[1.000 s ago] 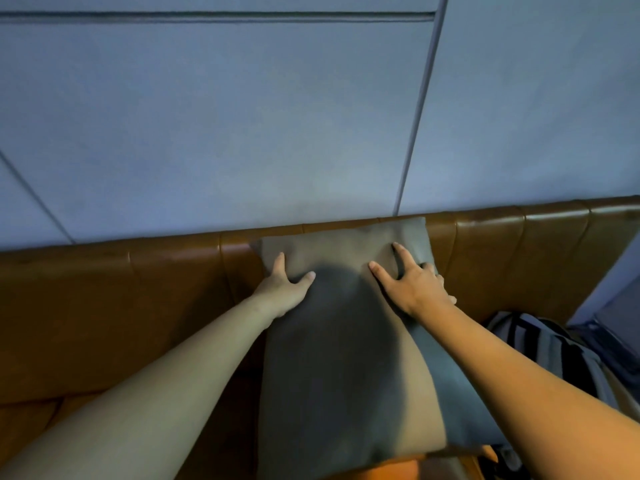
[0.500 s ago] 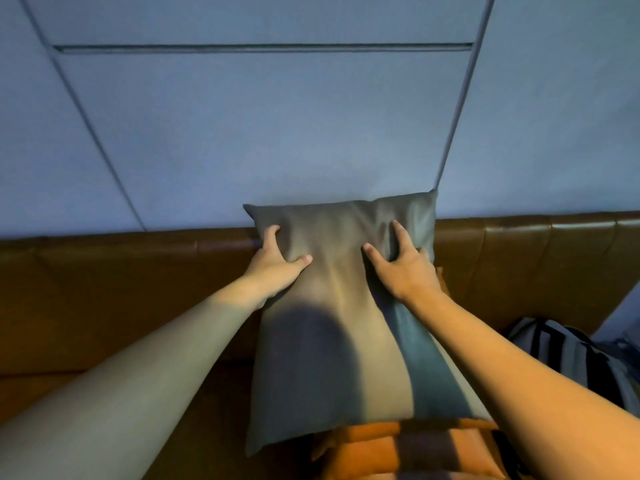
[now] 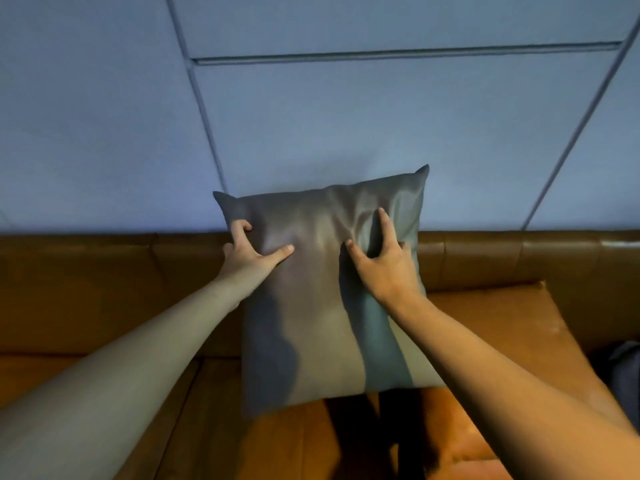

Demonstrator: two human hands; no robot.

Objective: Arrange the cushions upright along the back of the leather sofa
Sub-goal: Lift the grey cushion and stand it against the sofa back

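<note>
Leaning against the sofa (image 3: 104,271) back is one grey cushion (image 3: 311,306), standing upright, its top edge poking above the backrest in front of the blue-grey panelled wall (image 3: 346,126). Its bottom edge sits down on the seat, near the middle of the view.

Both hands are on its upper part. The left hand (image 3: 249,258) wraps the left edge, fingers curled round the side and thumb pressed flat on the front, so it's gripping the cushion. The right hand (image 3: 384,265) is pressed into the front near the right edge, forefinger pointing up and thumb splayed out, the fabric bunched into folds under it. The other fingers curl toward the right edge, so it looks like a pinch on the cushion too.

An orange-brown cushion (image 3: 502,323) lies to the right, partly behind the right arm, beside the grey one. Something dark sits at the far right edge, too cropped to tell what.
</note>
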